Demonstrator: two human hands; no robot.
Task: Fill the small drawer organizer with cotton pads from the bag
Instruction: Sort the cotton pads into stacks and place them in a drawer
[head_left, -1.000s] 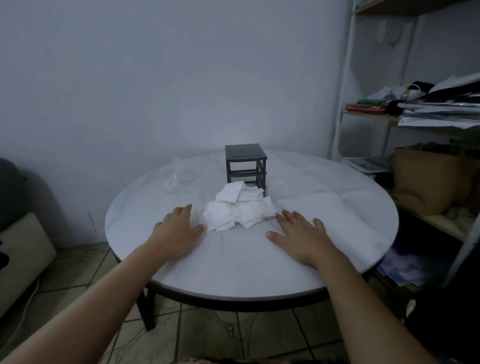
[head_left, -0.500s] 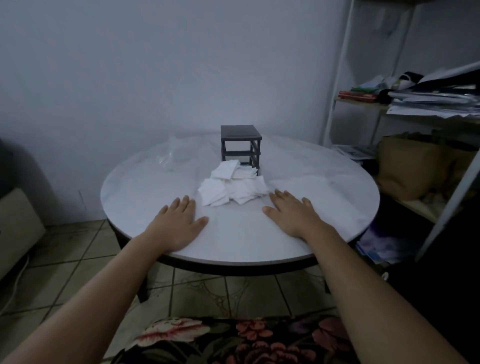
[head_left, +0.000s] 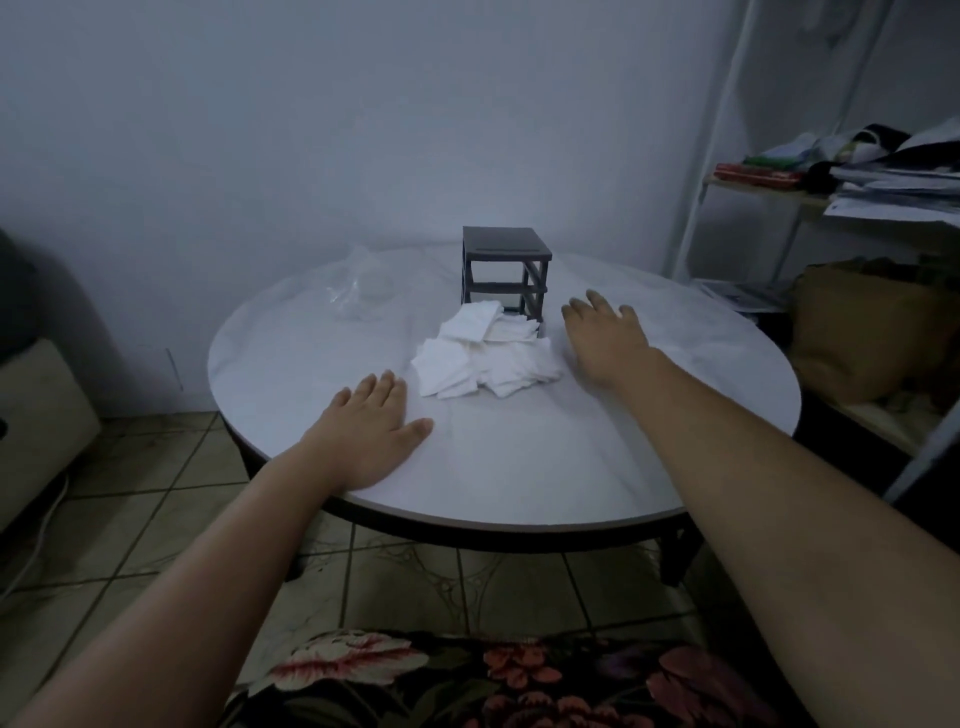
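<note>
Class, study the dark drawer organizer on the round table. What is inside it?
The drawer organizer looks like an open frame, and its upper bay holds no pads. The heap of cotton pads in front covers part of the lowest bay, so its contents cannot be told.

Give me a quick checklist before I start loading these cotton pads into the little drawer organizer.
1. Pads out and reachable: ok. The cotton pads lie in a loose pile on the table.
2. Hands free: ok. The left hand rests flat on the table; the right hand is open, right of the pile, holding nothing.
3. Organizer upright: ok. The drawer organizer stands just behind the pile.
4. Drawer open to receive pads: cannot tell. Its dim frame shows no drawer plainly.
5. Bag out of the way: ok. The clear bag lies left of the organizer, apart from the pile.
</note>
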